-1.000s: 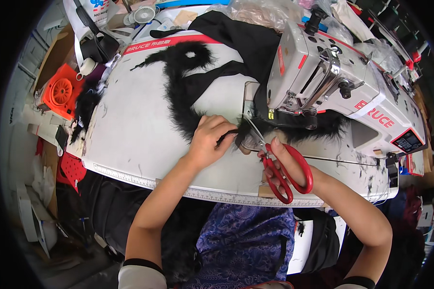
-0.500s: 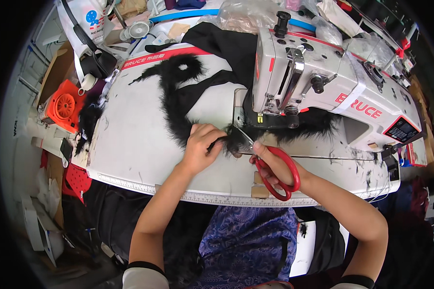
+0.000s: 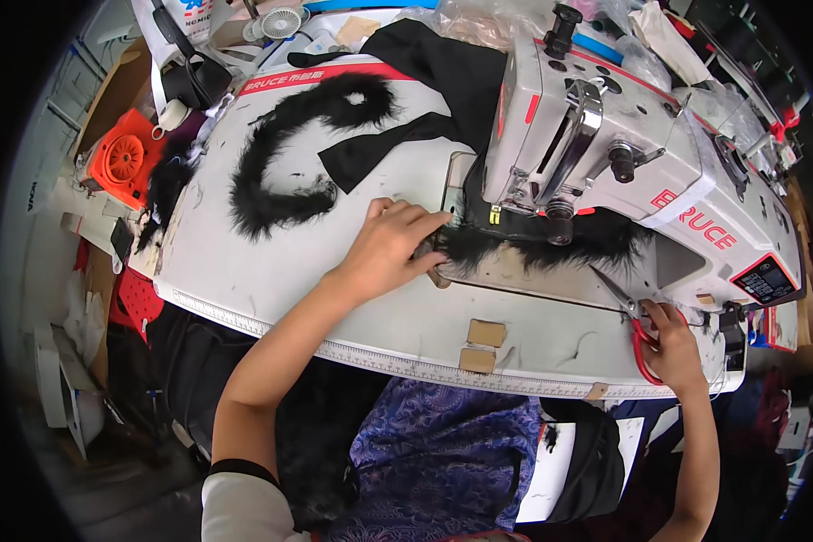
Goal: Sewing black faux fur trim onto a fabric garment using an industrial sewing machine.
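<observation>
We see the sewing machine (image 3: pixel 623 154) just beyond our left fingers. The black fur strip (image 3: pixel 533 248) lies under it, its end pressed flat beneath our left hand (image 3: pixel 390 246), fingers together. Our right hand (image 3: pixel 673 348) grips red scissors (image 3: pixel 637 330), blades toward the fur.

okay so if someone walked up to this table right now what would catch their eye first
Probably the big white sewing machine at the right of the table, with black fur trim lying under its needle. The left hand presses that fur flat, while the right hand holds red-handled scissors at the table's right end. Another curl of black fur lies farther left.
</observation>
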### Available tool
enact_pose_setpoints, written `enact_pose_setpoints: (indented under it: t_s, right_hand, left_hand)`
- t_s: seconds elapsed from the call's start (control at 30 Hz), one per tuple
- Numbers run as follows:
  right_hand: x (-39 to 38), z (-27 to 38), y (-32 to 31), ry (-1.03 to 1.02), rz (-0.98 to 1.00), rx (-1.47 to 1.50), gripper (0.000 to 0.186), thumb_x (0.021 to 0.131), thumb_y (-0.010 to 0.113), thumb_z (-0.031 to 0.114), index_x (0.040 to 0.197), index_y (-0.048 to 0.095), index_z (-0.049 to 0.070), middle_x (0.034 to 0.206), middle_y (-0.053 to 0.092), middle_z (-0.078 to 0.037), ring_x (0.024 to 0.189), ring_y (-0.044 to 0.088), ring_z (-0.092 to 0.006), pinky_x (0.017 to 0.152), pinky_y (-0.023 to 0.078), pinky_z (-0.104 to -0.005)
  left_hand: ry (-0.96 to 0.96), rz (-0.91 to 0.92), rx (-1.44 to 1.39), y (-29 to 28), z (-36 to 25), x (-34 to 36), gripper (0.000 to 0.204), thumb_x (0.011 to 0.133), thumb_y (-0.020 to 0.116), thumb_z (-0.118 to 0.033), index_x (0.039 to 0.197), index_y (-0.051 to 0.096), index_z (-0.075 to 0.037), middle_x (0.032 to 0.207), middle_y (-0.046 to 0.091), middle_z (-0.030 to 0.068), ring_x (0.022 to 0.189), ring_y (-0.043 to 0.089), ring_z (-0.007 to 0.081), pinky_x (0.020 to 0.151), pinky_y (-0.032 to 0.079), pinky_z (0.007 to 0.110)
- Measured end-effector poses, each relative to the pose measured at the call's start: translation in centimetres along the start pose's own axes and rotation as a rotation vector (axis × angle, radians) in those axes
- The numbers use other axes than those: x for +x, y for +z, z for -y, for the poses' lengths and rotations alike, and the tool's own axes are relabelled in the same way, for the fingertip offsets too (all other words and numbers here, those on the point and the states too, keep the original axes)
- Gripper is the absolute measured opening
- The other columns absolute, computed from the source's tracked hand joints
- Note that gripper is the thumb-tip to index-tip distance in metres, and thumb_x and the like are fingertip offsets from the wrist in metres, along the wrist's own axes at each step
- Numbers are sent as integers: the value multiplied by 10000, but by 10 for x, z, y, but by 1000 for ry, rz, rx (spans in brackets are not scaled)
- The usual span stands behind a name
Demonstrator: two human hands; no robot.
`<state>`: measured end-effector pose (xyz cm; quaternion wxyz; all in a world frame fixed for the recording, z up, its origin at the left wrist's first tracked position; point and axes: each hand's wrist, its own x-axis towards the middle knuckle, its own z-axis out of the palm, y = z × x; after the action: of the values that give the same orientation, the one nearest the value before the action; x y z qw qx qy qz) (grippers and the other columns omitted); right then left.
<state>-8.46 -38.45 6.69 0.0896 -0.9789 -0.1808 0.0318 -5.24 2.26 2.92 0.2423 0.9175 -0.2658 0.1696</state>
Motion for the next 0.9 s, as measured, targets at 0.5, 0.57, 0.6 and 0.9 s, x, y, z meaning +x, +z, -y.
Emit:
enact_pose_setpoints:
  t_s: [0.5, 0.57, 0.6, 0.9]
  right_hand:
    - [122, 126, 71, -506, -504, 136, 264, 697, 655, 44, 950, 584, 39, 918, 587, -86, 783, 565, -254, 677, 483, -353]
    - [129, 129, 78, -507, -515, 115, 261, 696, 656, 47, 943, 572, 46, 904, 586, -81, 757, 567, -245, 655, 483, -343]
    - [130, 129, 80, -513, -546, 62, 257, 699, 652, 52, 940, 563, 52, 896, 585, -76, 735, 567, -232, 632, 480, -333]
    - [144, 130, 97, -443, -695, 150, 158, 705, 626, 65, 843, 569, 118, 504, 461, -63, 422, 495, -218, 387, 390, -333]
  left_hand:
    - [239, 165, -317, 26, 13, 29, 319, 650, 667, 18, 953, 648, -79, 863, 553, 25, 825, 507, 219, 776, 413, 352]
    - [216, 194, -296, 25, 12, 25, 319, 650, 670, 14, 955, 648, -79, 857, 550, 24, 822, 506, 219, 771, 415, 354]
    - [213, 163, -304, 26, 12, 24, 312, 649, 672, 13, 945, 651, -83, 851, 545, 21, 819, 505, 214, 768, 408, 350]
    - [-233, 0, -343, 31, -7, 15, 95, 770, 650, -97, 860, 649, -68, 886, 550, -15, 870, 496, 159, 841, 257, 310]
